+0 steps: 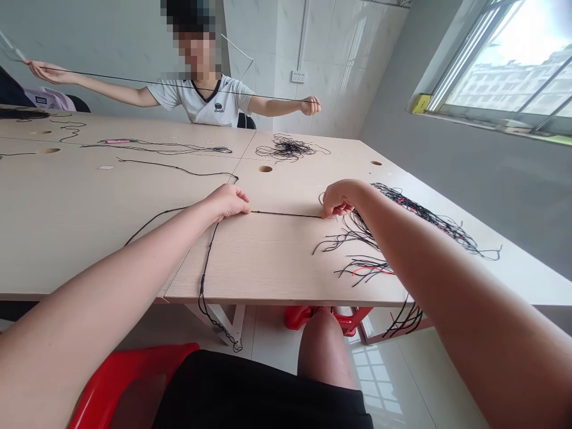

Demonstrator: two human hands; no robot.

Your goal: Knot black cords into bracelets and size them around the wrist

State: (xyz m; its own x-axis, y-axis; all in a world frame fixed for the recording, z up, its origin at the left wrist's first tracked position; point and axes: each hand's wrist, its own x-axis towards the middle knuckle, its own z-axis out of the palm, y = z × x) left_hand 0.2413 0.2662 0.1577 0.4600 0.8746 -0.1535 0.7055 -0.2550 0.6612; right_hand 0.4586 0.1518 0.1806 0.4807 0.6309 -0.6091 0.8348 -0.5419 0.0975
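A black cord (pixel 286 214) runs straight between my two hands, just over the table top. My left hand (pixel 229 202) pinches it at one end of this stretch, thumb and fingers closed. At the other end my right hand (pixel 340 198) grips it with curled fingers. From my left hand a knotted, braided length (pixel 204 277) trails down over the table's front edge and ends in loops. Further cord extends to the left of that hand, partly hidden by my forearm. Beside and under my right forearm lies a bundle of black and red cords (pixel 431 221).
Across the table (pixel 286 274) a person (pixel 205 98) stretches another dark cord between both hands. A tangle of black cord (pixel 288 148) lies near a round hole (pixel 265 169). Loose cords with a pink piece (pixel 117 141) rest at the left. Red stools (pixel 134 369) stand below.
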